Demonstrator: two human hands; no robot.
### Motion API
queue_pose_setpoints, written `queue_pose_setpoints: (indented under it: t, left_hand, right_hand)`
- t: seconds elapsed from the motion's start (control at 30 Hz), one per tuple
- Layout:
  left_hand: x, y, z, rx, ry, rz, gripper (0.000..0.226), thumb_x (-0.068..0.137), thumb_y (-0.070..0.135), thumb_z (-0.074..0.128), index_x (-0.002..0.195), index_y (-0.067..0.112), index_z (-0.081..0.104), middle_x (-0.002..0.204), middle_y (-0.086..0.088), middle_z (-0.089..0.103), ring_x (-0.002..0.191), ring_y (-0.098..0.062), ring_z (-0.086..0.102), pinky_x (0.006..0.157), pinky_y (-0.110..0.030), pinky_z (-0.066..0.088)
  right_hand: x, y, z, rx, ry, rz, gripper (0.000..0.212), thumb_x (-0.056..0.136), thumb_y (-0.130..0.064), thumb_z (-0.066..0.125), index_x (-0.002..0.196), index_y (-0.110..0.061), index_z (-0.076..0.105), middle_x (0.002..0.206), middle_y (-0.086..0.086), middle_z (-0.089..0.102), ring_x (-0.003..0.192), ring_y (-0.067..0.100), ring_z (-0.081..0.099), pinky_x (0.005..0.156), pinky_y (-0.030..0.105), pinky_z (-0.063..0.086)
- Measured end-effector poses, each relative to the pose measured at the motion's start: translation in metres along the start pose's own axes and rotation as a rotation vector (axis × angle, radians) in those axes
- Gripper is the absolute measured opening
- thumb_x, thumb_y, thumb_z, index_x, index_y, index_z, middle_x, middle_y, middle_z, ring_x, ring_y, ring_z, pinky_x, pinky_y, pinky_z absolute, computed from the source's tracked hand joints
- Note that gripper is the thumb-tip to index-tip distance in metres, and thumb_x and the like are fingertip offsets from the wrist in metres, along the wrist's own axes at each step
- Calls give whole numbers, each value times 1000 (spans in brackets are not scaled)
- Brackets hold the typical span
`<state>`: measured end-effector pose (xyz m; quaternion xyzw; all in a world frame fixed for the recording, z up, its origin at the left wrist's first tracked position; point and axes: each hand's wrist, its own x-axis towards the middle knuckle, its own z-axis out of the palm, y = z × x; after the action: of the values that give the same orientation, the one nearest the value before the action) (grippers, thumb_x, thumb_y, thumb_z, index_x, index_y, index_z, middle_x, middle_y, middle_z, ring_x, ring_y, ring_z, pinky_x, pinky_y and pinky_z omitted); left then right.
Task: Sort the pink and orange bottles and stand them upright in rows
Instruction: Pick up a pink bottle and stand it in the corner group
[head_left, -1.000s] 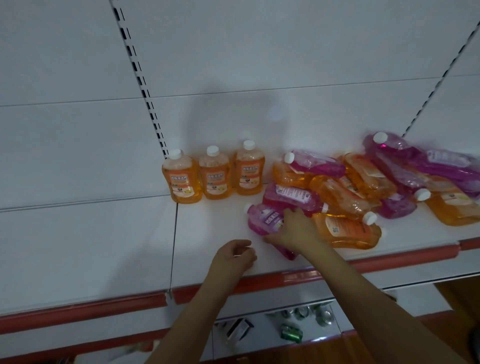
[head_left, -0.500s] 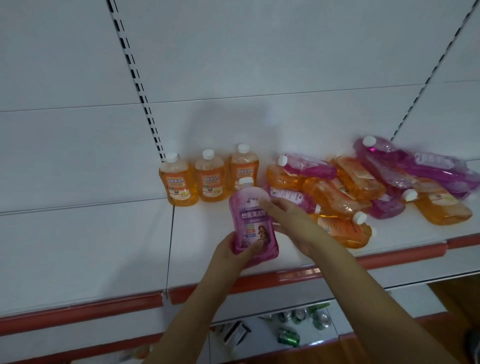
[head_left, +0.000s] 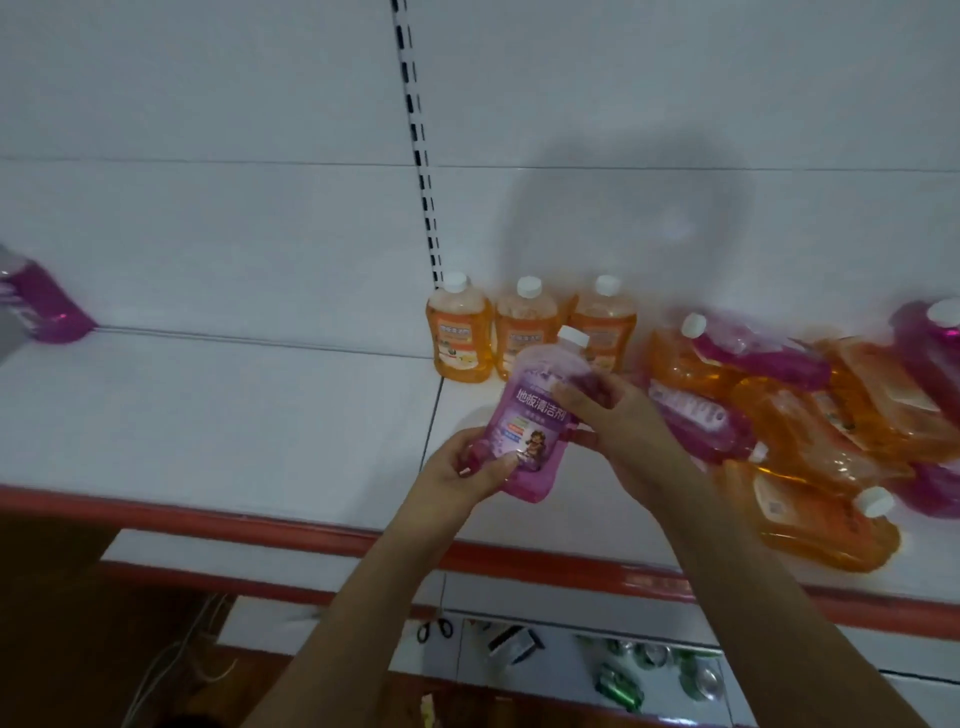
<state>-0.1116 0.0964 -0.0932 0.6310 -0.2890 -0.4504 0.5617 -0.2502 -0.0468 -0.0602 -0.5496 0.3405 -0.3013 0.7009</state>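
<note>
upright orange bottles: 3 | held pink bottle: 1

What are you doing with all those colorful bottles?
A person is sorting them on a white shelf. Both hands hold one pink bottle above it: the left hand grips the bottom, the right hand the upper part. Three orange bottles already stand in a row at the back. A jumbled pile of pink and orange bottles lies at the right, waiting.
</note>
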Motion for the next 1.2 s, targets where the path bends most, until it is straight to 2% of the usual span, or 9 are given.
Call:
queue_pose_setpoints:
  t: [0.1, 0.27, 0.4, 0.57, 0.63, 0.73, 0.87, 0.93, 1.2]
  left_hand:
    - [-5, -2, -27, 13, 174, 29, 45, 85, 19, 76, 127, 22, 60, 113, -2, 72, 100, -12, 72, 82, -22, 59]
    - [-31, 1, -89, 21, 339, 63, 50, 86, 18, 76, 132, 26, 57, 115, 4, 69, 91, 4, 70, 67, -11, 54]
    - [-49, 9, -150, 18, 433, 86, 48, 87, 23, 75, 130, 32, 56, 112, 12, 66, 86, 12, 67, 62, -9, 52]
    - [-52, 16, -259, 157, 528, 88, 55, 86, 33, 76, 135, 25, 55, 114, 11, 64, 85, 5, 66, 57, -5, 48]
    - [-53, 18, -308, 223, 579, 98, 56, 85, 36, 77, 135, 24, 54, 115, 10, 64, 85, 6, 64, 62, -5, 47]
    - [-52, 18, -372, 319, 650, 157, 52, 83, 36, 79, 129, 26, 57, 101, 18, 62, 90, -5, 67, 80, -21, 56]
    - [-45, 22, -435, 345, 674, 232, 53, 86, 36, 74, 134, 24, 55, 114, 12, 65, 98, -9, 66, 81, -15, 54]
    - [-38, 23, -459, 350, 665, 248, 53, 88, 37, 72, 135, 24, 54, 121, 6, 66, 101, -12, 67, 88, -22, 57]
    - [16, 36, -530, 403, 640, 203, 58, 90, 43, 68, 139, 19, 51, 129, 0, 66, 112, -18, 66, 96, -33, 54]
  right_hand:
    - [16, 5, 32, -25, -145, -13, 43, 81, -32, 75, 121, -20, 64, 114, -1, 74, 103, 17, 72, 81, 32, 59]
    - [28, 5, 103, -93, -307, -12, 44, 86, -29, 72, 127, -21, 61, 119, 0, 71, 104, 16, 71, 81, 33, 60]
    - [33, 3, 177, -172, -312, -77, 34, 85, -26, 75, 117, -17, 65, 112, 7, 72, 100, 23, 72, 80, 37, 61]
    - [44, 13, 295, -326, -327, -236, 33, 81, -30, 80, 111, -23, 69, 102, -4, 75, 93, 17, 72, 79, 36, 59]
    - [49, 20, 348, -351, -333, -262, 32, 80, -31, 81, 109, -24, 69, 101, -4, 75, 94, 18, 72, 85, 43, 60]
    - [56, 29, 423, -360, -308, -303, 21, 80, -34, 81, 97, -32, 69, 97, -2, 75, 92, 23, 72, 84, 51, 60]
    - [66, 30, 498, -398, -284, -373, 25, 80, -37, 80, 101, -32, 69, 96, -6, 74, 91, 20, 72, 80, 38, 61]
    - [75, 29, 523, -428, -278, -392, 34, 80, -36, 80, 110, -25, 69, 100, -5, 74, 93, 18, 71, 78, 31, 59]
    - [152, 45, 586, -552, -209, -449, 44, 77, -42, 81, 116, -25, 67, 110, -2, 68, 96, 15, 66, 84, 32, 55]
